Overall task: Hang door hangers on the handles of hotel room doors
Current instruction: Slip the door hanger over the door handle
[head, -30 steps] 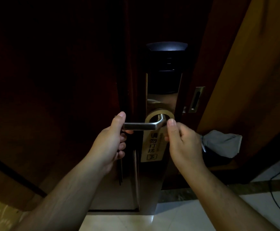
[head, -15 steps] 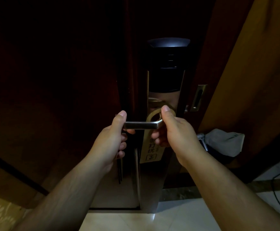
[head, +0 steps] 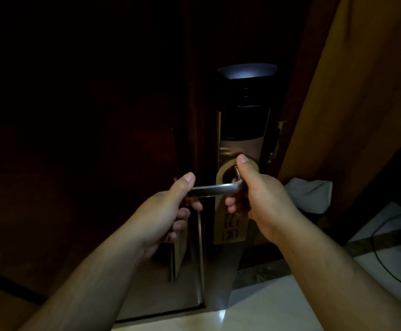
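A gold door hanger (head: 229, 225) with dark printed characters hangs with its loop around the neck of the silver lever handle (head: 215, 189) on a dark door. My right hand (head: 258, 197) pinches the top of the hanger at the loop, thumb up on its rim. My left hand (head: 168, 209) grips the free end of the lever, thumb on top, and also seems to hold several more hangers (head: 178, 256) that hang below it. The lock plate (head: 240, 149) with a black reader (head: 244, 111) sits above the handle.
The door edge with its latch plate (head: 278, 139) is at right, beside a lit wooden panel (head: 352, 96). A grey cloth (head: 309, 194) lies on the floor behind the door. A black cable (head: 385, 259) runs across the white floor tiles (head: 278, 302).
My right hand rose from the hanger's side to its loop at the handle neck, thumb now on the top rim. My left hand stayed on the lever end.
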`<state>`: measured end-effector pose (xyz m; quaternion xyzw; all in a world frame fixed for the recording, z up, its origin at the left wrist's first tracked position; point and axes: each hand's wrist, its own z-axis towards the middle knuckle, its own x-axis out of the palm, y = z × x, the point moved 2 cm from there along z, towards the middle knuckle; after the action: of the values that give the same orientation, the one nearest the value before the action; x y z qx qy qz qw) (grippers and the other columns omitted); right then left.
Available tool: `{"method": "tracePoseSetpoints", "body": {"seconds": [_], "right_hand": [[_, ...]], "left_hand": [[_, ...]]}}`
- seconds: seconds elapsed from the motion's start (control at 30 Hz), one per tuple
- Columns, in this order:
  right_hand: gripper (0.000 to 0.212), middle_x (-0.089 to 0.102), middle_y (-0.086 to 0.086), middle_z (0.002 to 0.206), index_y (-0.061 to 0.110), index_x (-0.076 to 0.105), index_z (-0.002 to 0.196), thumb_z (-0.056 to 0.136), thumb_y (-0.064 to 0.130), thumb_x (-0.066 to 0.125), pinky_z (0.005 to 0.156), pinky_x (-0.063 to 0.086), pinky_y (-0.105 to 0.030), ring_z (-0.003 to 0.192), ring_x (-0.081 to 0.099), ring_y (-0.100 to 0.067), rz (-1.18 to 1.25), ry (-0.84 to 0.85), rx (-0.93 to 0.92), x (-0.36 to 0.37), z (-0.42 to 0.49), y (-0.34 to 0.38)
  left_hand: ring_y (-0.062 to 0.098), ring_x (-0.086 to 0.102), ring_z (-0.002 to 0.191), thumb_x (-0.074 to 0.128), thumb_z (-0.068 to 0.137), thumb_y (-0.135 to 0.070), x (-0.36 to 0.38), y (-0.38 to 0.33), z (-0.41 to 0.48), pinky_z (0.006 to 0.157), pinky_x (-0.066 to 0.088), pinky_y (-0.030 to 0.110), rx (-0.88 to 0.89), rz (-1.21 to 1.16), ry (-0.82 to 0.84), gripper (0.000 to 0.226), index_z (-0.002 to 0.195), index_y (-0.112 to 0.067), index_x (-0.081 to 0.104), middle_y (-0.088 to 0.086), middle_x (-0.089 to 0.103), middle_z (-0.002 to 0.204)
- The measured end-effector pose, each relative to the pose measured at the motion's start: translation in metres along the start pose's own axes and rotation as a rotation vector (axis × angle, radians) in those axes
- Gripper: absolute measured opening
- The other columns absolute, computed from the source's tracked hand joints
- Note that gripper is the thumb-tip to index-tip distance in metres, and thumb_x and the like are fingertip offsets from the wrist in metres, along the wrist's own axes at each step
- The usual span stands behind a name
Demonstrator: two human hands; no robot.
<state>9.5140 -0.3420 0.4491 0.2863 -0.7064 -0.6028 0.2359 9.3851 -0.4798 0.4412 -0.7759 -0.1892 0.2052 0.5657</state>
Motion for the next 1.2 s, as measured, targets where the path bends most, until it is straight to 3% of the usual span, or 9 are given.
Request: {"method": "tracePoseSetpoints", "body": {"seconds": [0.17, 0.4, 0.7, 0.9, 1.2], "right_hand": [[0.042, 0.064, -0.003, 0.065, 0.013, 0.064, 0.087, 0.093, 0.053, 0.051, 0.074, 0.050, -0.039, 0.064, 0.061, -0.018, 0.097, -0.091, 0.016, 0.008, -0.005, -0.005], [0.037, 0.053, 0.007, 0.051, 0.015, 0.059, 0.085, 0.095, 0.050, 0.051, 0.079, 0.050, -0.045, 0.062, 0.055, -0.017, 0.045, -0.365, 0.027, 0.028, -0.020, 0.000], [0.036, 0.053, 0.000, 0.062, 0.016, 0.060, 0.091, 0.097, 0.049, 0.047, 0.067, 0.051, -0.032, 0.068, 0.056, -0.021, 0.041, -0.439, 0.060, 0.045, -0.054, -0.003], [0.038, 0.052, 0.002, 0.061, 0.018, 0.062, 0.089, 0.097, 0.052, 0.045, 0.071, 0.052, -0.036, 0.067, 0.056, -0.020, -0.014, -0.515, 0.037, 0.051, -0.076, -0.009], [0.037, 0.051, 0.004, 0.059, 0.022, 0.058, 0.079, 0.097, 0.052, 0.046, 0.072, 0.051, -0.038, 0.063, 0.054, -0.018, 0.076, -0.645, 0.002, 0.067, -0.135, -0.027]], "left_hand": [[0.011, 0.041, 0.055, 0.040, 0.085, -0.075, -0.014, -0.004, 0.010, 0.051, 0.035, 0.027, 0.068, 0.139, 0.161, 0.063, 0.087, -0.022, 0.073, -0.006, 0.042, 0.063], [0.011, 0.036, 0.052, 0.038, 0.093, -0.067, -0.026, -0.005, 0.022, 0.049, 0.032, 0.028, 0.119, 0.126, 0.345, 0.063, 0.082, -0.015, 0.070, -0.007, 0.038, 0.059], [0.009, 0.032, 0.049, 0.039, 0.094, -0.064, -0.026, -0.004, 0.011, 0.046, 0.028, 0.024, 0.095, 0.099, 0.456, 0.057, 0.082, -0.015, 0.066, -0.011, 0.037, 0.052], [0.009, 0.036, 0.050, 0.039, 0.093, -0.065, -0.026, 0.005, -0.011, 0.048, 0.030, 0.025, 0.088, 0.137, 0.473, 0.059, 0.089, -0.013, 0.066, -0.013, 0.046, 0.048], [0.009, 0.038, 0.051, 0.040, 0.091, -0.068, -0.029, 0.011, -0.060, 0.049, 0.033, 0.026, 0.087, 0.183, 0.557, 0.057, 0.081, -0.018, 0.065, -0.009, 0.041, 0.058]]}}
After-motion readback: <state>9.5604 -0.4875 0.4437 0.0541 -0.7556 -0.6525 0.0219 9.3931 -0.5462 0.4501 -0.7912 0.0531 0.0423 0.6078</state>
